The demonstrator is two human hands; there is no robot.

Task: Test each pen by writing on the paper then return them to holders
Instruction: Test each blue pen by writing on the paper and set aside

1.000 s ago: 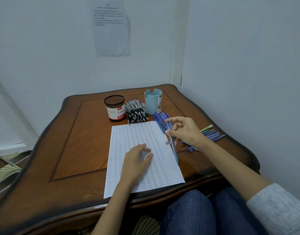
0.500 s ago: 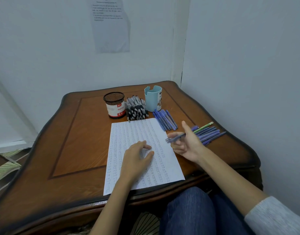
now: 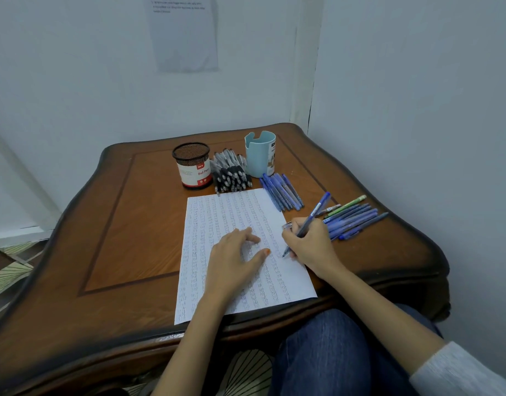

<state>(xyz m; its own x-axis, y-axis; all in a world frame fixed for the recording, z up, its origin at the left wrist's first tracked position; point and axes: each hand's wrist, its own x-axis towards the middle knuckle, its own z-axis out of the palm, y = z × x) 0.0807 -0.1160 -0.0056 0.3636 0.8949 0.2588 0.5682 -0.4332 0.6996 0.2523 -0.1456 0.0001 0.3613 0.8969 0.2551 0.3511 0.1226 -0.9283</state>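
Blue pen (image 3: pixel 314 215) gripped in right hand (image 3: pixel 309 245), tip on paper (image 3: pixel 217 215) at its right edge; fingers hide mid-barrel. Left hand (image 3: pixel 234 260) flat, loose, pinning sheet. Handwriting illegible. Wall notice (image 3: pixel 186 38) cut off above.

A light grey sleeve (image 3: pixel 460 370) covers the right forearm; blue jeans (image 3: pixel 331 352) cover the legs.

A printed notice (image 3: pixel 184 35) hangs on the wall (image 3: pixel 74 67).
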